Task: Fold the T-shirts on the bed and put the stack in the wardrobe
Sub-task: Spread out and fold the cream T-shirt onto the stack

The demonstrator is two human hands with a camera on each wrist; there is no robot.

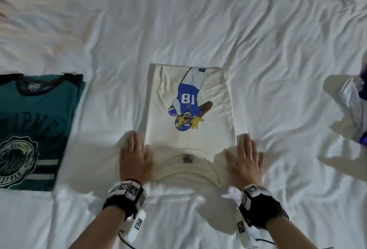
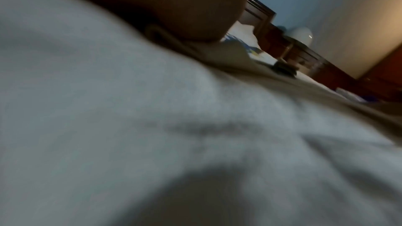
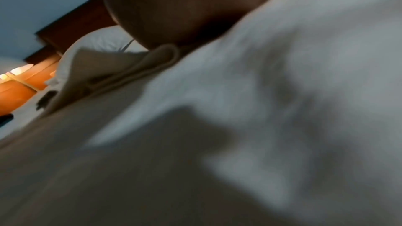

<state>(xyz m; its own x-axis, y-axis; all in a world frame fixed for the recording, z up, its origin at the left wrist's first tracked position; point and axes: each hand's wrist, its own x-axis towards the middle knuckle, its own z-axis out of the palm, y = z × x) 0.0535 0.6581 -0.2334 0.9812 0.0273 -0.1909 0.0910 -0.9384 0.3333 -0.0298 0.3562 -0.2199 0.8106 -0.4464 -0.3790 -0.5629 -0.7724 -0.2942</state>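
A cream T-shirt (image 1: 188,133) with a blue number-18 player print lies on the white bed sheet (image 1: 178,20), its sides folded in and its collar toward me. My left hand (image 1: 136,157) lies flat with straight fingers on the shirt's near left shoulder. My right hand (image 1: 246,159) lies flat on the near right shoulder. In the left wrist view the palm (image 2: 174,6) presses cloth, and the shirt's folded edge (image 2: 228,54) shows beyond it. The right wrist view shows the palm (image 3: 185,6) above the cream folds (image 3: 130,64).
A folded teal T-shirt (image 1: 33,129) with a round crest print lies at the left. A crumpled white and purple garment (image 1: 355,105) sits at the right edge. A dark wooden headboard (image 2: 282,40) and a pillow (image 3: 97,42) stand at the far end.
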